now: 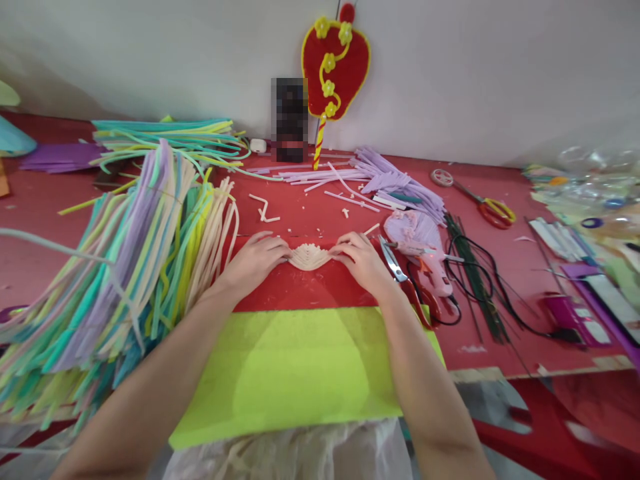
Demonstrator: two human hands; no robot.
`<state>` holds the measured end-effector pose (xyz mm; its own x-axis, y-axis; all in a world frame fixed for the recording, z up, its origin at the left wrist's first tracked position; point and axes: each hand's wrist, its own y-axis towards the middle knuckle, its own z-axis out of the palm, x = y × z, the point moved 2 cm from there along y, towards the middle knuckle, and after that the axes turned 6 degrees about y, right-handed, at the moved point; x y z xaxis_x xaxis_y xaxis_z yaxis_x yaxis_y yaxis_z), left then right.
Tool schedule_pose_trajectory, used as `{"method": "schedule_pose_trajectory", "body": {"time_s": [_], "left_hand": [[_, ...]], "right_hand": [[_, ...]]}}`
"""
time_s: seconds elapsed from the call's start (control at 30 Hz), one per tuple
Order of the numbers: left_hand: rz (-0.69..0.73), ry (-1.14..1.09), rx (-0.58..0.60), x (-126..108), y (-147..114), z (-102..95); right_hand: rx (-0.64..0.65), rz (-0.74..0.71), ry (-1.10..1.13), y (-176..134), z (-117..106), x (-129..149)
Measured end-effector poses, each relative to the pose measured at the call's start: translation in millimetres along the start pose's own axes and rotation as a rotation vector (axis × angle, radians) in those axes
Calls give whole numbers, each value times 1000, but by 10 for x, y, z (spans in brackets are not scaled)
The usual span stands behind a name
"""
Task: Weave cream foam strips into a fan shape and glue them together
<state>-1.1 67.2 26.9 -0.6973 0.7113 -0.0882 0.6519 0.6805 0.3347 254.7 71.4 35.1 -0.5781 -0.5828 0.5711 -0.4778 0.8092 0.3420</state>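
Note:
A cream half-round fan shape (309,257), built of bent fuzzy stems like pipe cleaners, lies at the red table's near middle. Its left tip is pinched in the fingers of my left hand (263,255). My right hand (359,257) has thumb and fingers closed on the right tip. The curved side faces me. Just right of my right hand are scissors (394,260) with red handles and a pink glue gun (434,270). Cream stems (214,233) lie left of my left wrist.
A lime-green sheet (305,373) covers the near edge under my forearms. Bundled pastel stems (125,260) fill the left; lilac stems (395,177) lie behind. A red fan-shaped ornament (336,73) leans on the wall. Dark cable (505,303) and yellow-red scissors (493,210) lie right.

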Motion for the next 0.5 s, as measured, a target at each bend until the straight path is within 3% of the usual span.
{"method": "schedule_pose_trajectory", "body": {"time_s": [0.5], "left_hand": [[-18,-9,-1,-30,25,-58]], "right_hand": [[52,-34,55,-2,32,-18]]}}
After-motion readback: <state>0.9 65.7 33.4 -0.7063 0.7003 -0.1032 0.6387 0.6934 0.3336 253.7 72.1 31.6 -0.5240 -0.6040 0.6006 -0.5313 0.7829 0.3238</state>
